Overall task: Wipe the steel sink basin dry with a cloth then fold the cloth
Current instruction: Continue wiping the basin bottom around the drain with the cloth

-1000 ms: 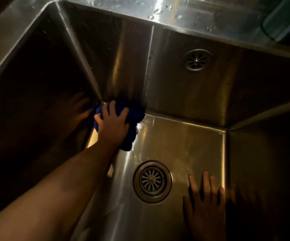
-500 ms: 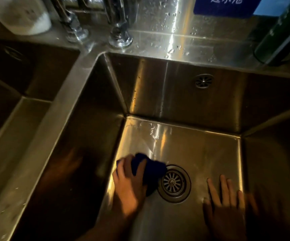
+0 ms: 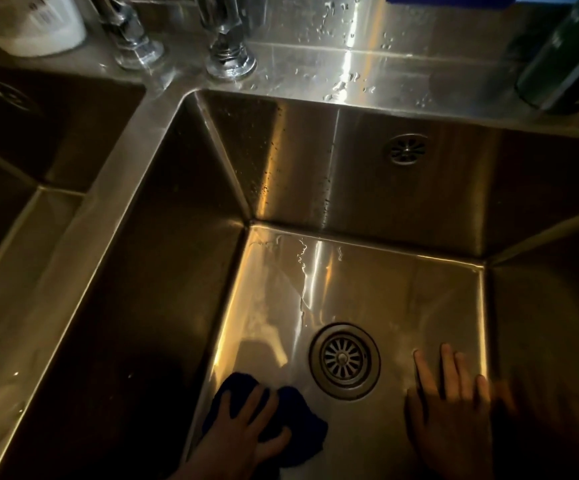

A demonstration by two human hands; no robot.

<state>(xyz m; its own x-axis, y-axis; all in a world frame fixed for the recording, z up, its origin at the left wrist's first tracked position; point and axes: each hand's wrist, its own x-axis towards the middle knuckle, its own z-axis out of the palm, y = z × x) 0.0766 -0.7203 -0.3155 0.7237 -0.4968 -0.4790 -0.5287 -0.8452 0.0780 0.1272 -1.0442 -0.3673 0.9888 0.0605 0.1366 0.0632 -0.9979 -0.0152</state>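
Observation:
The steel sink basin [image 3: 385,289] fills the view, with a round drain [image 3: 344,361] in its floor. A dark blue cloth [image 3: 302,431] lies bunched on the floor at the near left, beside the drain. My left hand [image 3: 243,434] presses down on the cloth with fingers spread over it. To the right of the drain, my right hand [image 3: 451,420] rests flat on the floor, fingers straight, next to the right wall. A thin streak of water [image 3: 302,271] runs down the floor from the back wall.
An overflow grille [image 3: 406,148] sits in the back wall. Two tap bases [image 3: 229,53] [image 3: 132,43] stand on the wet rear ledge, with a white bottle [image 3: 35,22] at far left and a dark green bottle [image 3: 565,53] at far right. A second basin [image 3: 21,168] lies to the left.
My left hand has dragged the cloth from the back left corner, past the drain, to the near left of the floor. My right hand has stayed flat. The view has pulled back.

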